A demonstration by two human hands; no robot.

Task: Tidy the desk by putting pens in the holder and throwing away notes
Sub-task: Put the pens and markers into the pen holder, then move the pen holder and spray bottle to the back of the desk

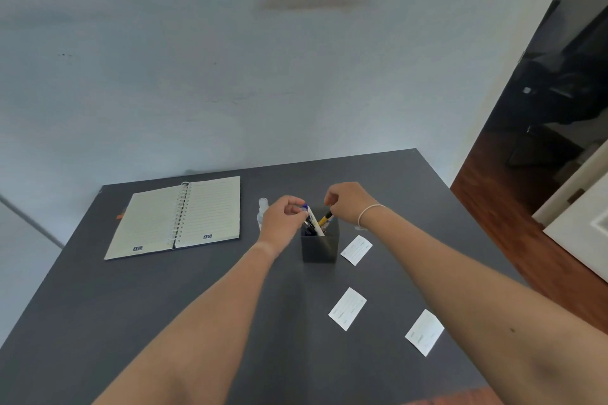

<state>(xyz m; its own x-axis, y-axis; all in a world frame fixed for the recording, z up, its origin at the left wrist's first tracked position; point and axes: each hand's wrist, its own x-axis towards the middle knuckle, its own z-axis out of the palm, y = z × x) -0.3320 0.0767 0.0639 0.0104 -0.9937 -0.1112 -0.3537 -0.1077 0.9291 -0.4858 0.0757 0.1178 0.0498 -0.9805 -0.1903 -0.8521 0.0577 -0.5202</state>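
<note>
Head view: both hands meet over the pen holder, on the far middle of the tabletop.
Pen holder point(319, 248): a dark square box, upright, holding several pens that lean at different angles.
White pen point(314, 220): blue-capped, tilted left, lower end inside the holder, cap end between the left fingertips.
Yellow pen point(325, 219): black-tipped, leaning right, lower end inside the holder, just below the right hand.
Left hand point(283, 220): fingers curled, pinching the top of the white pen.
Right hand point(349, 202): fingers bunched above the yellow pen; I cannot tell whether they touch it or have let go.
Notes: three white slips on the tabletop, one just right of the holder point(356, 250), one nearer point(347, 308), one nearest and further right point(424, 332); none picked up yet.
Tabletop point(164, 306): dark grey.
Notebook point(174, 219): open, spiral-bound, far left, well apart from the holder.
Small bottle point(263, 211): clear, just beside the left hand, partly hidden by it.
Risk, tipping: the holder looks light, and a sideways push on the leaning pens could topple it and spill them.
Risk, bottle: the left hand drawing back could knock the bottle over.
Risk, notes: the right forearm passes above the slips, and a low sweep could brush them off the edge.
</note>
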